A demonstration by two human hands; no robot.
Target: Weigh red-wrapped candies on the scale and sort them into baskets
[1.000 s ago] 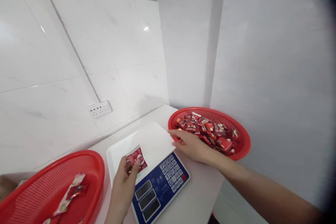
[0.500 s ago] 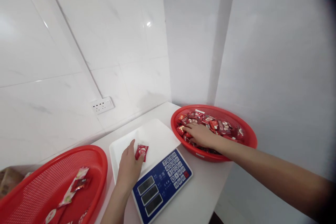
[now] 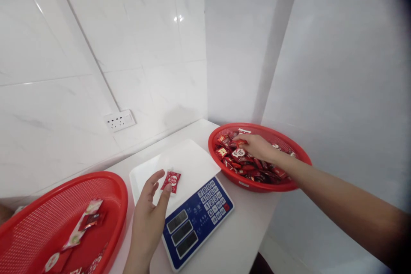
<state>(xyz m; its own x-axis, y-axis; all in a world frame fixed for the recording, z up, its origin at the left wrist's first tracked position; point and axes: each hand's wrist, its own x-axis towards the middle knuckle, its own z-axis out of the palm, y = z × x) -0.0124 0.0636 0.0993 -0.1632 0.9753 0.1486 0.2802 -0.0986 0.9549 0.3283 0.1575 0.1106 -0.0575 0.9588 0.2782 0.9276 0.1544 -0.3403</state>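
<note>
Moved: left hand lifts off red packet, fingers open
Packet: flat on scale tray, near front edge
Right hand: pinching one candy in right basket, full of candies
Left basket: few wrappers

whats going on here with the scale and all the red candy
A person stands at a white counter with a digital scale between two red baskets. The left hand hovers open beside one red candy packet lying on the scale's white tray, fingertips right at it. The right hand reaches into the right basket, heaped with red wrapped candies. The left basket holds only a few packets.
</note>
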